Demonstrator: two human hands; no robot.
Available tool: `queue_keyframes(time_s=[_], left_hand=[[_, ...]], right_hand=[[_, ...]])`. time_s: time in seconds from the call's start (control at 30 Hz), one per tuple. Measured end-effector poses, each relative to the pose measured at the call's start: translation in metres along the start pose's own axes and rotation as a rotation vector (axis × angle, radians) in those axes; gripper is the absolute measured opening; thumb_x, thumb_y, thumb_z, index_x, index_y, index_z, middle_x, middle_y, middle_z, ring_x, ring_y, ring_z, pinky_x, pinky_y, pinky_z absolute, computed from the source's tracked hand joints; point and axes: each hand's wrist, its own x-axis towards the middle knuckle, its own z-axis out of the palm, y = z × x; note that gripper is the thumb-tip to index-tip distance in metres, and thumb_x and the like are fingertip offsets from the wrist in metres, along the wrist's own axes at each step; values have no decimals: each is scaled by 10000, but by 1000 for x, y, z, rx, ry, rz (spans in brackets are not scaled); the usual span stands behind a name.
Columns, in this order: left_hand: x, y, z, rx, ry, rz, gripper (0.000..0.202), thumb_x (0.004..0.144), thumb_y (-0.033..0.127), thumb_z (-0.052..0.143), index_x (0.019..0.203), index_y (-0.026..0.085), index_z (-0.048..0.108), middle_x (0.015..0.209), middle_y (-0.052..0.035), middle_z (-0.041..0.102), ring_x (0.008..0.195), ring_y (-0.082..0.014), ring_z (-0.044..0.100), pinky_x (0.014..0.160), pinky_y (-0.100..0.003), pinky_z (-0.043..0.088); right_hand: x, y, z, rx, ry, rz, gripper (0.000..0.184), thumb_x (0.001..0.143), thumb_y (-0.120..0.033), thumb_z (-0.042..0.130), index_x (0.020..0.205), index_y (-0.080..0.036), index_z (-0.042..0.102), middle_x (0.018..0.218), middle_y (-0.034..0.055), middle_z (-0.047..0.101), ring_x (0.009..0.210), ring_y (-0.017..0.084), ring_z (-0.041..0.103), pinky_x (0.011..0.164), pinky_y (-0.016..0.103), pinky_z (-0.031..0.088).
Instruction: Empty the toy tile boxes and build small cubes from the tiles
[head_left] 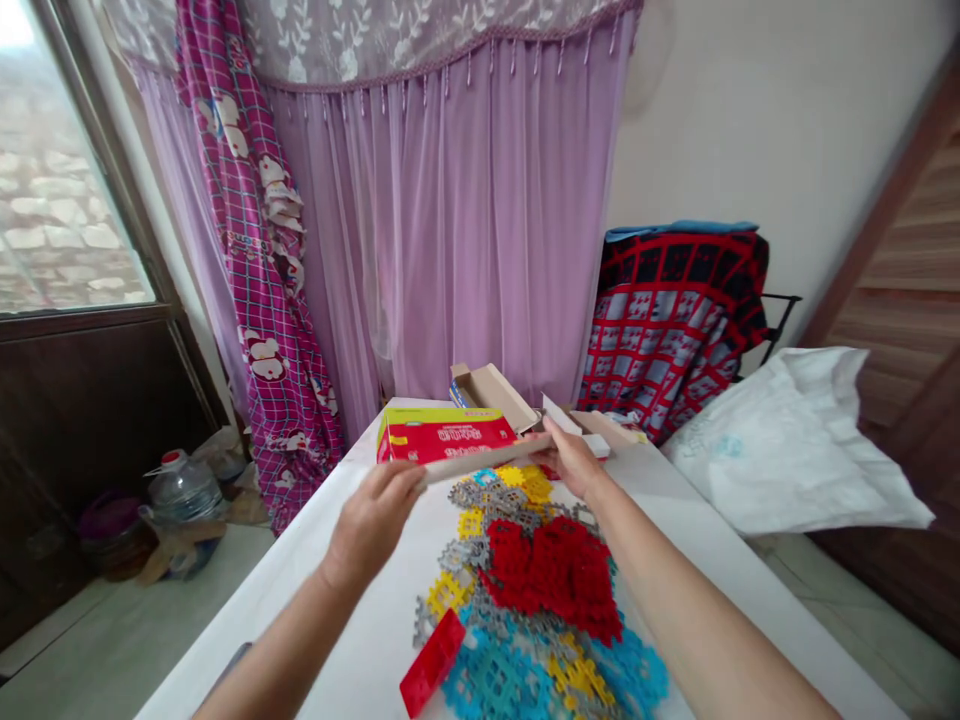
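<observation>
"What do you have between your left hand (375, 520) and your right hand (574, 458)?"

"A long pale strip (484, 460). My left fingers are closed over its left end, and my right hand grips the other end with the thumb on the upper side. Neither hand is free."

"Which way does it run?"

"Crosswise in front of me, on a slant: the left end is nearer my body, the right end farther out. So my left hand is the nearer one, and my right arm reaches longer."

"And the red-and-yellow box (450, 432)?"

"Straight ahead, just past the strip, on the far part of the worktop (352, 600). Its long side also lies crosswise, close to the strip's line. I can't tell whether the strip is an edge of that box or a separate piece in front of it."

"What's on your side of the strip?"

"A heap of notched plastic pieces, the red ones (551, 575) on top and the blue ones (499, 675) nearest me. It lies mostly between my forearms. A red tray (433, 663) sits tilted at its left edge, nearer my left arm than my right."
</observation>
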Motion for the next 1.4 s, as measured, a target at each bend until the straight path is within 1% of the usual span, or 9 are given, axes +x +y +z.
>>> queue_keyframes(time_s=[0.13, 0.2, 0.3, 0.4, 0.53, 0.77, 0.97, 1.23, 1.4], left_hand=[[-69, 28, 44, -121, -55, 71, 203, 934, 268, 469, 1049, 224, 630, 992, -65, 669, 912, -147, 656, 806, -221, 555], [-93, 35, 56, -144, -73, 61, 189, 933, 259, 467, 1047, 222, 614, 974, -60, 667, 869, -138, 659, 768, -202, 562], [-108, 38, 60, -144, -65, 48, 171, 933, 243, 466, 1038, 226, 601, 975, -52, 666, 867, -133, 661, 776, -201, 565], [-107, 36, 59, -138, -62, 69, 171, 934, 244, 465, 1031, 216, 604, 970, -56, 664, 872, -135, 659, 779, -208, 569], [-95, 28, 60, -117, -67, 114, 171, 931, 239, 470, 1031, 212, 606, 976, -64, 662, 902, -152, 657, 797, -244, 576], [-58, 28, 48, -64, -29, 187, 155, 914, 204, 509, 1043, 193, 594, 1009, -75, 647, 934, -154, 640, 823, -255, 570], [-68, 52, 36, -9, -57, 313, 217, 900, 158, 517, 1097, 183, 607, 1041, -84, 654, 1052, -183, 605, 899, -277, 547], [-46, 34, 40, 72, -2, 312, 339, 882, 92, 483, 1211, 151, 541, 1074, -116, 624, 1037, -203, 587, 894, -316, 550], [-49, 35, 35, 62, -13, 308, 317, 878, 84, 465, 1173, 149, 560, 1055, -112, 643, 1058, -209, 586, 908, -323, 543]], right_hand=[[-44, 54, -55, -88, -18, 80, 330, 557, -319, 737, 838, -197, 615, 910, 55, 715, 863, 223, 683, 790, 339, 558], [-59, 68, -68, -85, -12, 122, 397, 503, -232, 704, 892, -205, 631, 1057, 62, 704, 939, 234, 675, 796, 330, 553], [-65, 70, -72, -112, -39, 168, 498, 492, -168, 643, 988, -214, 651, 1153, 47, 685, 980, 217, 661, 746, 278, 540], [-55, 62, -69, -289, -88, 283, 448, 563, -188, 619, 1007, -204, 678, 950, 23, 737, 788, 170, 666, 581, 219, 467], [-33, 57, -65, -394, -108, 364, 277, 589, -178, 628, 854, -172, 707, 707, 2, 713, 598, 120, 594, 481, 186, 343], [-24, 60, -68, -119, -80, 162, 387, 481, -85, 607, 851, -197, 617, 782, -27, 706, 736, 152, 640, 620, 231, 461], [-56, 72, -89, 84, -149, 7, 467, 566, -206, 681, 1014, -234, 552, 905, -12, 709, 860, 189, 664, 811, 332, 497], [-41, 69, -74, 128, -103, -39, 470, 563, -213, 682, 995, -256, 501, 864, -30, 691, 818, 187, 659, 788, 341, 504], [-49, 58, -75, 108, -96, -77, 464, 591, -227, 684, 1017, -260, 504, 863, -28, 696, 823, 184, 660, 777, 331, 509]])
